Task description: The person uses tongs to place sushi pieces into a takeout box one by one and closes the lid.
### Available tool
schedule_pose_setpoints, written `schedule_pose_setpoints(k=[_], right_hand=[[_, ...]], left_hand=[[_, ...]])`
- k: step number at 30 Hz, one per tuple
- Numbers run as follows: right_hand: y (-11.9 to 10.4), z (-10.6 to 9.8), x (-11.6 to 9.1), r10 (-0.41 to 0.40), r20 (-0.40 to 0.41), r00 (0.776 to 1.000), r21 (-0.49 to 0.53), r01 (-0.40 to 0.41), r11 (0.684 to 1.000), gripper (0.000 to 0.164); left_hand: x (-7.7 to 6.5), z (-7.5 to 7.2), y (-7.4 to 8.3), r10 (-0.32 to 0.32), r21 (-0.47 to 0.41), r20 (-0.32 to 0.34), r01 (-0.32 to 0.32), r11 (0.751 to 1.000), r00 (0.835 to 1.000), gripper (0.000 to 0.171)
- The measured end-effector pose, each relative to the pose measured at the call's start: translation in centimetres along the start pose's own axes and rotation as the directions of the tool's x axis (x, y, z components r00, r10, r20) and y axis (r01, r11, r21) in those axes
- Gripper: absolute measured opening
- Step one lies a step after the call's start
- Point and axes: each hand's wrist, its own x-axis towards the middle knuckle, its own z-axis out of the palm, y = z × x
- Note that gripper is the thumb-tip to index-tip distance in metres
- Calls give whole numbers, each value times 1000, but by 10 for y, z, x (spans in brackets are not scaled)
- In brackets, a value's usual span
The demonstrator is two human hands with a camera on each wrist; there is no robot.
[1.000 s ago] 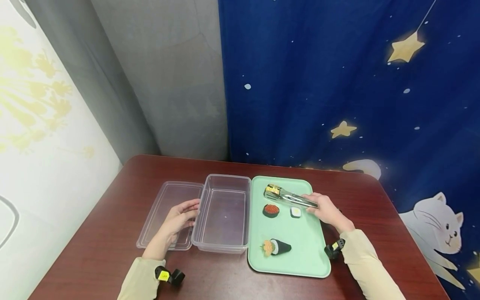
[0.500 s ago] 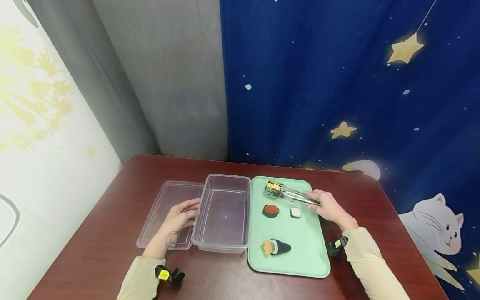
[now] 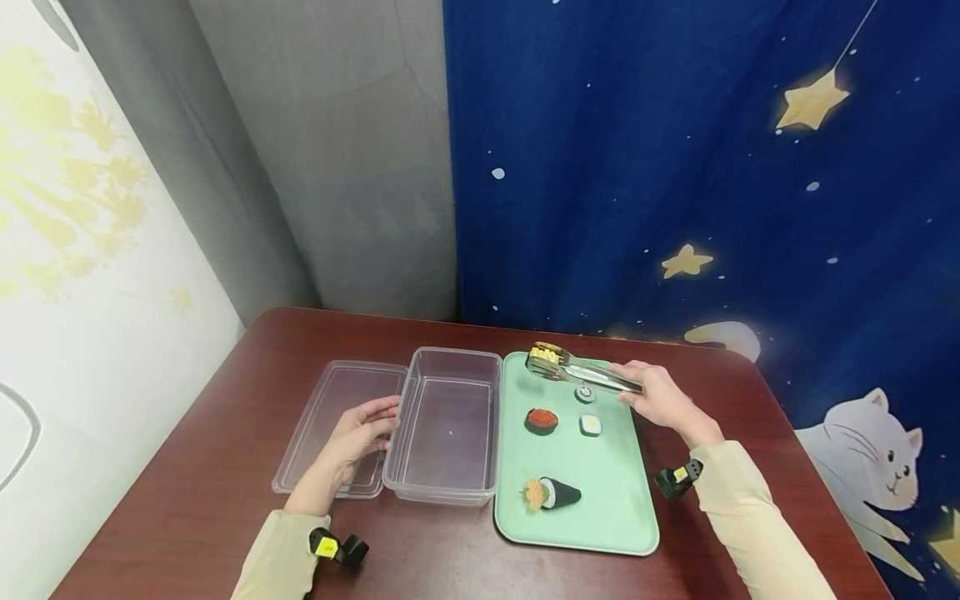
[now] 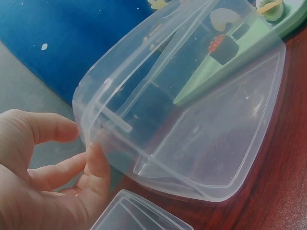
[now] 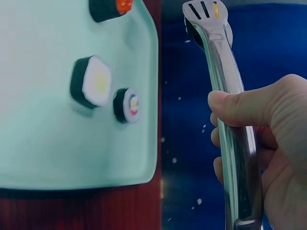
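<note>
My left hand (image 3: 362, 433) pinches the near-left rim of a clear plastic food container (image 3: 452, 433), its fingertips right at the wall. With my right hand (image 3: 656, 396) I grip metal tongs (image 3: 600, 379). Between the tong heads sits a sushi piece with yellow topping (image 3: 544, 354), raised over the far edge of the green tray (image 3: 600, 525). On that tray lie a red roe sushi (image 3: 542, 421), a white square roll (image 3: 590, 425), a small round roll (image 3: 585, 393) and a dark cone hand roll (image 3: 561, 494). The right wrist view shows the tong heads (image 5: 207, 12) mostly covering the held piece.
A clear lid (image 3: 337, 417) lies flat left of the container, partly under my left forearm. The tray stands right against the container's right side. A brown table (image 3: 210, 467) carries everything, with a blue starry curtain (image 3: 585, 208) behind its far edge.
My right hand has lifted the tongs with the yellow-topped sushi up and toward the tray's far edge, uncovering the small round roll. My left hand has stayed at the container.
</note>
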Motion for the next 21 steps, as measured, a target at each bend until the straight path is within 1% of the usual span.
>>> schedule_pose_setpoints(k=[5,10,15,21], right_hand=[[-9,-5,10,-11,10,1000,15,11,1000,47],[-24,-7,24,-34,20,999,37,33,999,48],[-39,-3,40,-54,32,998,55,52,997,46],[-51,7,56,-104,42,994,89,100,991,45]], left_hand=[[0,0,0,3,-5,-1,-3,1000,1000,49],[0,-1,0,2,-19,-6,-2,1000,1000,48],[0,-1,0,4,-21,-7,-4,1000,1000,47],[0,0,1,2,-14,-13,-2,1000,1000,48]])
